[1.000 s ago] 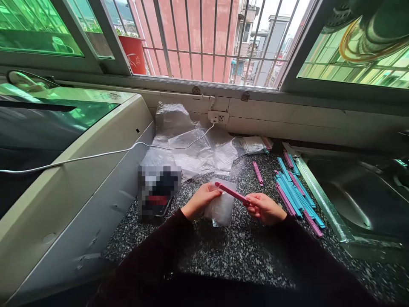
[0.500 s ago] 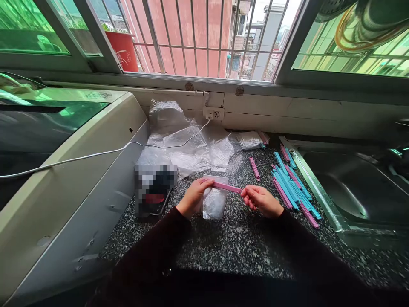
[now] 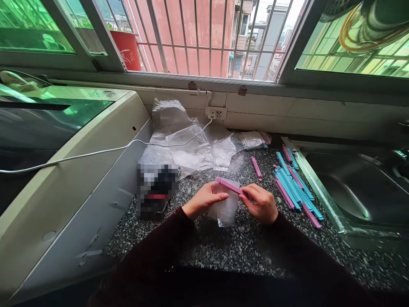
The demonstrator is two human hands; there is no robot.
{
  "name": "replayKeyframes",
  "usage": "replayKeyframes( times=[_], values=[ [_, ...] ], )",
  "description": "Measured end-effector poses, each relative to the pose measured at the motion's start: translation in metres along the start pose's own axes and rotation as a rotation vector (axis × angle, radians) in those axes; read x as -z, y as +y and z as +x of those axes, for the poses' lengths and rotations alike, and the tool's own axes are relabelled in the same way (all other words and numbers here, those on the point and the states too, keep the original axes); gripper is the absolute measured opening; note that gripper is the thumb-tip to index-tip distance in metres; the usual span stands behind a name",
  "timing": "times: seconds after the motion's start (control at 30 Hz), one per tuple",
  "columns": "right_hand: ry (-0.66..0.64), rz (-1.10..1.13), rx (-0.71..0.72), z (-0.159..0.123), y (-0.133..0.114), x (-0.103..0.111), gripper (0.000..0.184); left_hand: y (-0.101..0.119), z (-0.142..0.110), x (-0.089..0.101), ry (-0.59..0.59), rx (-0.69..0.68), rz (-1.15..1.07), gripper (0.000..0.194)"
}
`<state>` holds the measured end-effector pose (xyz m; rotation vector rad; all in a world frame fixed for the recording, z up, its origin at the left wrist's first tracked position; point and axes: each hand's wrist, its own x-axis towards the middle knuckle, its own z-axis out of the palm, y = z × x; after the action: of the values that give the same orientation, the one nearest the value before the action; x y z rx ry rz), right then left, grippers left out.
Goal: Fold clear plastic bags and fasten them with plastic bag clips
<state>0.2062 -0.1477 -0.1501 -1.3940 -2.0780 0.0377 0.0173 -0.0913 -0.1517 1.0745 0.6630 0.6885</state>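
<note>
A pink bag-sealing clip [image 3: 229,186] lies slantwise across the top of a small clear plastic bag [image 3: 228,211]. My left hand [image 3: 207,198] is closed on the bag, its thumb pressed across the front just below the clip. The fingers behind the bag are mostly hidden. At the clip's right end, my right hand [image 3: 261,204] pinches it between thumb and fingers. Another pink clip [image 3: 256,169] lies alone on the counter beyond my hands. To the right of my right hand is a pile of blue and pink clips [image 3: 292,187].
Crumpled clear plastic sheets [image 3: 191,147] spread along the back of the speckled counter [image 3: 236,251]. A packed bag [image 3: 252,140] lies near the wall. A white cable [image 3: 128,147] runs from the socket [image 3: 217,113] over the pale machine at left. A steel sink [image 3: 345,187] stands at right.
The left thumb has shifted from the clip's end down onto the bag. The bag is now held up against the clip, and the clip tilts more steeply. My right hand has turned inward.
</note>
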Motion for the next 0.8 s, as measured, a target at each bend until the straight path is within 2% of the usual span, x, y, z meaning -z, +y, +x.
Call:
replayKeyframes(
  times=[0.07, 0.2, 0.3, 0.43, 0.6, 0.8],
  values=[
    [0.035, -0.004, -0.006, 0.0, 0.004, -0.001, 0.019, 0.001, 0.0, 0.002, -0.038, 0.005, -0.001, 0.045],
    [0.097, -0.025, 0.05, 0.0, 0.009, -0.003, 0.013, 0.007, -0.001, 0.004, -0.04, 0.046, 0.05, 0.047],
    [0.113, -0.027, 0.104, 0.0, 0.009, -0.004, 0.01, 0.012, -0.002, 0.004, 0.015, 0.038, 0.121, 0.045],
    [0.101, -0.042, 0.123, -0.001, 0.008, -0.006, 0.009, 0.011, -0.002, 0.002, 0.127, 0.037, 0.149, 0.055],
    [0.104, -0.038, 0.148, -0.003, 0.009, -0.009, 0.009, 0.003, 0.001, 0.0, 0.151, 0.004, 0.166, 0.059],
    [0.183, 0.002, 0.192, -0.002, 0.009, -0.008, 0.011, 0.002, 0.0, -0.003, 0.175, -0.082, 0.134, 0.056]
  ],
)
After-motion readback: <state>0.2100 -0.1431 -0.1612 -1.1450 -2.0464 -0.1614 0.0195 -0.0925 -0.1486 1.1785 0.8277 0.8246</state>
